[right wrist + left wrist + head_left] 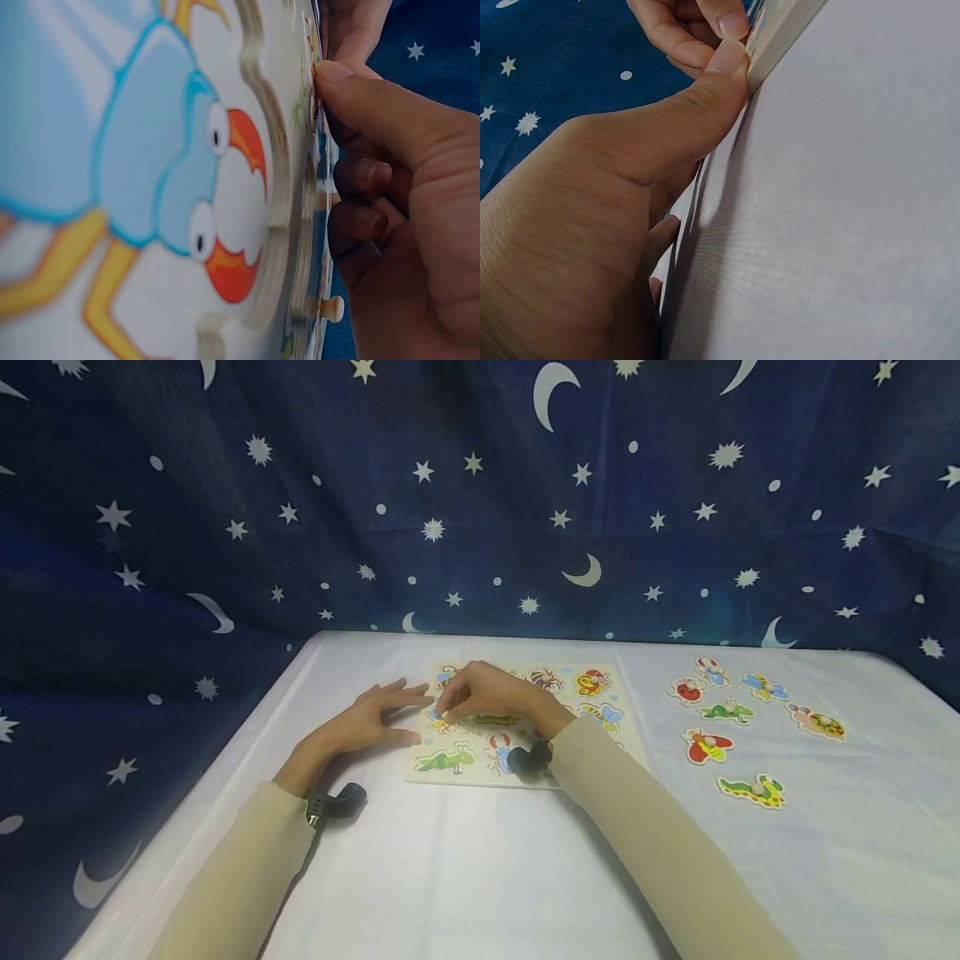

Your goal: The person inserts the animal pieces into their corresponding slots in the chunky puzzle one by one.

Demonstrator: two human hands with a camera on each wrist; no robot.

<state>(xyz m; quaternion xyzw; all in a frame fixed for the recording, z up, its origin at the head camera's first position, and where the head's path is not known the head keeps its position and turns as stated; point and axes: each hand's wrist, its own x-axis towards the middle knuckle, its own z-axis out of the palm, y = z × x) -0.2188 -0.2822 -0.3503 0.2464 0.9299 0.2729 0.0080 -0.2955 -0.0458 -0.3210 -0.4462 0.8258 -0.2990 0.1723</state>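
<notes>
A wooden insect puzzle board [525,783] lies on the table, with printed bugs in cut-out slots. My right hand [486,692] is over its left part, thumb and fingers pinching a small colourful puzzle piece [438,723] at the left middle slot. The piece is mostly hidden by the fingers, so its insect cannot be told. My left hand [375,717] rests at the board's left side with fingers spread, its thumb [718,82] against the board's edge. Close in the right wrist view is the blue beetle picture [161,150] in its slot.
Right of the board lie several loose knobbed pieces, among them a green caterpillar [752,791], a red moth-like bug [707,747], a grasshopper [726,712] and a ladybird [687,691]. A wooden knob [332,308] sticks up from the board. Behind the table hangs a starry blue cloth [480,552].
</notes>
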